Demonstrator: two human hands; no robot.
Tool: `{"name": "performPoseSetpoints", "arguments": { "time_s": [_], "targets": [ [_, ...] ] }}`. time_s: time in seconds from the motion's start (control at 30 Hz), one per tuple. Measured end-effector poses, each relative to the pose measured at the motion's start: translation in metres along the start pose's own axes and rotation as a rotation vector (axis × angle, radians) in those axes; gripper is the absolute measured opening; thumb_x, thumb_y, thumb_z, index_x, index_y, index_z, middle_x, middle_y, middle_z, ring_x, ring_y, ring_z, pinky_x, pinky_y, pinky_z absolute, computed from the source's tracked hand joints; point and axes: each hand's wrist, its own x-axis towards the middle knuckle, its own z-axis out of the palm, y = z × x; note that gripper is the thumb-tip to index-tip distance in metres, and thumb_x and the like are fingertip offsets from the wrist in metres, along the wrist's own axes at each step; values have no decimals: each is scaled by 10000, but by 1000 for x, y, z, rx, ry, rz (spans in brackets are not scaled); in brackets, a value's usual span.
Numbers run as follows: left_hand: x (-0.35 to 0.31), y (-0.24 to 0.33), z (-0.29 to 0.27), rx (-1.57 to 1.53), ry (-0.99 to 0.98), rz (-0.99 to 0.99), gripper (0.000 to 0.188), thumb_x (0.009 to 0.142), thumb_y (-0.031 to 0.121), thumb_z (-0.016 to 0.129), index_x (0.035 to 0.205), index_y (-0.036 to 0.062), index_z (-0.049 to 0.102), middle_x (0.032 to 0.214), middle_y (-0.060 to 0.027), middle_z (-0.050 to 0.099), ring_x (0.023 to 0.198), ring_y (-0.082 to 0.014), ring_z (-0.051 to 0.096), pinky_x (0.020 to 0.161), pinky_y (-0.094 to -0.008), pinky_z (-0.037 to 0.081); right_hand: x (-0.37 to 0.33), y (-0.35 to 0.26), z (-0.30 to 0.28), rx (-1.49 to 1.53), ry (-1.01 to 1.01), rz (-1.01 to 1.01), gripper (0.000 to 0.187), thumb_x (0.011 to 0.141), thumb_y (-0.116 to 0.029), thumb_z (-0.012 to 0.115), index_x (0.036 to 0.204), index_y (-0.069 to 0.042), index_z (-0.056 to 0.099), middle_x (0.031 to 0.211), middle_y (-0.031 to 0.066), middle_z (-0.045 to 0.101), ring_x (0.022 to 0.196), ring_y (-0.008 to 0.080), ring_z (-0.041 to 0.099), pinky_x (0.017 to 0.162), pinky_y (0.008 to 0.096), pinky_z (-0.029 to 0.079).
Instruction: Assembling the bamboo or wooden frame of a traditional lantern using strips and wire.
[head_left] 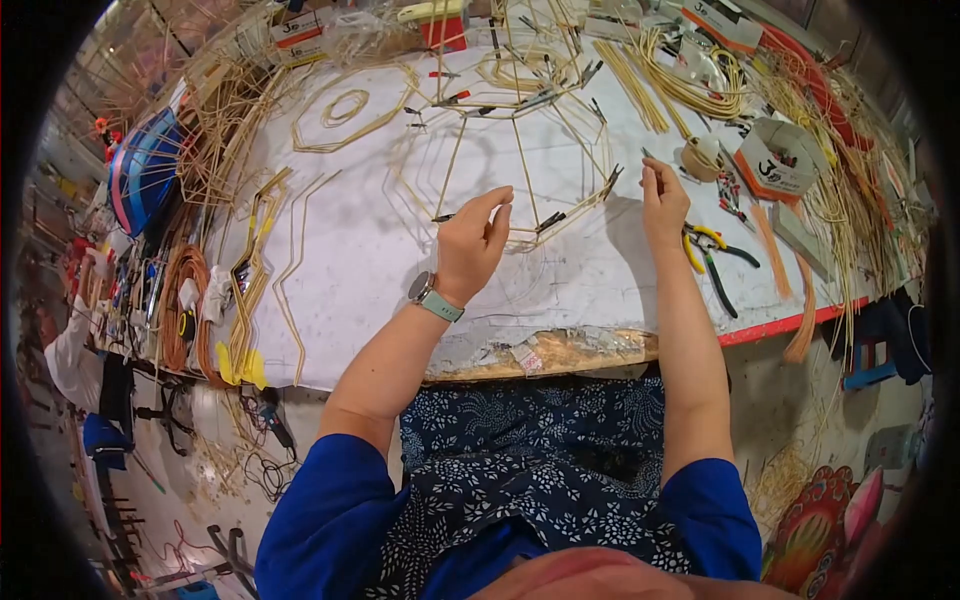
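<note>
A polygonal frame of thin bamboo strips (450, 165) stands on the white-covered table, its joints pinched by small black clips (550, 221). My left hand (472, 245), a watch on its wrist, is at the frame's near left corner. Its fingers are curled with thumb and forefinger close together; whatever is between them is hidden. To the right of the frame, my right hand (664, 205) is raised with thumb and forefinger pinched. A tiny dark tip shows at those fingertips, too small to name. Yellow-and-black pliers (716, 252) lie beside my right wrist.
Bent strips (284, 265) and a coil of brown cord (183, 300) lie at the left. At the right are an open carton of clips (775, 170), a tape roll (700, 160), pink fibre bundles (772, 255) and coiled cane (690, 85). The table's near edge (560, 352) is worn.
</note>
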Motion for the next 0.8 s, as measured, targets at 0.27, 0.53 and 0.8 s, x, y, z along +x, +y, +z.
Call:
{"name": "performPoseSetpoints", "arguments": {
  "time_s": [0.27, 0.53, 0.8],
  "targets": [
    [19, -28, -27, -111, 312, -102, 146, 849, 44, 568, 976, 8, 633, 820, -50, 656, 656, -74, 547, 564, -202, 417, -1, 14, -2, -66, -36, 76, 190, 883, -136, 543, 1025, -27, 607, 738, 30, 618, 681, 86, 580, 635, 234, 452],
    [18, -65, -21, -51, 208, -203, 198, 877, 165, 556, 954, 6, 644, 821, -48, 658, 702, -102, 564, 664, -241, 437, 0, 25, -4, -42, -38, 158, 190, 874, -104, 532, 1037, -29, 594, 720, 39, 612, 662, 95, 571, 616, 245, 447],
    [17, -64, -20, -170, 139, -330, 215, 872, 216, 564, 936, 34, 659, 749, -41, 654, 591, -71, 543, 473, -221, 433, -2, 23, -3, -155, -43, 105, 179, 871, -91, 530, 1021, -25, 601, 713, 44, 613, 654, 101, 575, 618, 249, 453]
  ]
}}
